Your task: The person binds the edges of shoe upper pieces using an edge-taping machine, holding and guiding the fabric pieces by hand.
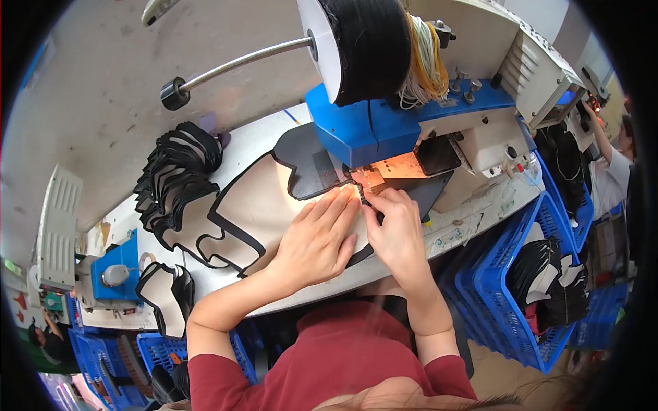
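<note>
A cream shoe-upper-like panel (257,198) with a black border lies on the table under the lit working head of a blue and white machine (363,130). My left hand (319,236) rests flat on the panel, its fingers stretched toward the lit spot and lying close together. At the panel's right edge, my right hand (396,229) has thumb and forefinger pinched on the black border, just beside the machine's working point. The fingertips hide part of that edge. A dark plate (319,168) lies behind the panel.
Black-edged panels stand in a pile (178,171) to the left, with one more panel (164,291) at the table's edge. Stacked blue crates (490,274) hold dark pieces at right. A black tape reel (367,48) hangs above. Another person (613,171) is at far right.
</note>
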`<state>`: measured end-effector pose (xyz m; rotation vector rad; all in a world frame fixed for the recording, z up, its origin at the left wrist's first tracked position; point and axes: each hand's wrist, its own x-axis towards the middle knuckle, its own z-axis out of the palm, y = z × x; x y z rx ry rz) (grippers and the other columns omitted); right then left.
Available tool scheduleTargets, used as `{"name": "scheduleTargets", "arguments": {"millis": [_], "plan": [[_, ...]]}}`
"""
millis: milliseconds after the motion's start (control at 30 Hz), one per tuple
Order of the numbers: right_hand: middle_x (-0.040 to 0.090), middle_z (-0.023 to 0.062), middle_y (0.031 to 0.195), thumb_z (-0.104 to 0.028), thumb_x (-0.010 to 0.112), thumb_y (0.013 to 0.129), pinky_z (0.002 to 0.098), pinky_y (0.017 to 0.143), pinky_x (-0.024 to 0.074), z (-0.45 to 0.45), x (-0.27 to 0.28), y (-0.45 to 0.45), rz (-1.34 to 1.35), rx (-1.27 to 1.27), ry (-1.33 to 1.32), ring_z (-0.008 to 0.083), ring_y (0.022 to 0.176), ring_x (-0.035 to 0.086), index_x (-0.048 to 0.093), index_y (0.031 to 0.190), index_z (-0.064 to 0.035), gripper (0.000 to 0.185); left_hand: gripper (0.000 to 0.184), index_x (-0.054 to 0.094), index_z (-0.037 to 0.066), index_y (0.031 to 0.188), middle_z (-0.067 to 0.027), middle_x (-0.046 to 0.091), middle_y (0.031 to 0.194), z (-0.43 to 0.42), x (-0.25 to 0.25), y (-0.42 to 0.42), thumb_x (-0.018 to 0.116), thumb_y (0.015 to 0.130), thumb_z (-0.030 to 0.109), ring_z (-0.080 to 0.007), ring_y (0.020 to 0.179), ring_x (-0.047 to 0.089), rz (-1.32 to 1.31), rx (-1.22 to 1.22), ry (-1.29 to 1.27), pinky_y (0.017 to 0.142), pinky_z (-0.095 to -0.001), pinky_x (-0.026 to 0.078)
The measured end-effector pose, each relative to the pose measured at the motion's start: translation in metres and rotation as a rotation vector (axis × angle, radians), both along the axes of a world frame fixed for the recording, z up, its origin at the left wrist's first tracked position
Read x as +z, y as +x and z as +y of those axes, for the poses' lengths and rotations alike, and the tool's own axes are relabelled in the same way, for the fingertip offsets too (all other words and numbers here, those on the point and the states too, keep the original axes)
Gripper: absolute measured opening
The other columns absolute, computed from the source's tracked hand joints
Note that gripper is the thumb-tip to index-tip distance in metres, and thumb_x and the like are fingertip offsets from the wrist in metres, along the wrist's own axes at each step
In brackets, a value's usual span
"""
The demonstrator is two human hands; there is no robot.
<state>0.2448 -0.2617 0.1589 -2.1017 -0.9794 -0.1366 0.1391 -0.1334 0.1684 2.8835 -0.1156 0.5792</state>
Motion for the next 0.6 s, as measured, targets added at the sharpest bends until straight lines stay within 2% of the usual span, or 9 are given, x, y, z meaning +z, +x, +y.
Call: {"name": "scheduleTargets", "arguments": {"millis": [200, 433, 600], "plan": [[0.062, 0.0101, 0.086, -0.007, 0.063, 0.082, 0.0408, 0.076, 0.0418, 0.006, -0.005, 0.009, -0.046, 0.023, 0.057, 0.0276, 0.086, 0.059, 0.070, 0.096, -0.0006, 0.017, 0.053, 0.052, -0.003, 0.126, -0.0193, 0.053, 0.131, 0.007, 0.008, 0.010, 0.061, 0.080, 0.021, -0.0328, 0.120, 0.052, 0.067, 0.010, 0.009, 0.099, -0.0403, 0.043], [0.060, 0.0098, 0.088, -0.007, 0.062, 0.083, 0.0400, 0.076, 0.0399, 0.011, -0.006, 0.019, -0.080, 0.083, -0.009, 0.0268, 0.087, 0.055, 0.068, 0.100, -0.0005, 0.020, 0.052, 0.054, -0.001, 0.124, -0.0182, 0.055, 0.128, 0.018, 0.012, 0.018, 0.062, 0.078, 0.022, -0.0328, 0.117, 0.053, 0.108, 0.003, 0.028, 0.095, -0.0406, 0.045], [0.060, 0.0103, 0.089, -0.008, 0.061, 0.084, 0.0391, 0.077, 0.0392, 0.016, -0.010, 0.021, -0.117, 0.071, -0.014, 0.0271, 0.090, 0.055, 0.068, 0.103, -0.0007, 0.021, 0.046, 0.058, -0.001, 0.115, -0.0194, 0.058, 0.121, 0.027, 0.010, 0.024, 0.063, 0.077, 0.023, -0.0338, 0.112, 0.056, 0.069, -0.037, 0.027, 0.091, -0.0412, 0.047]]}}
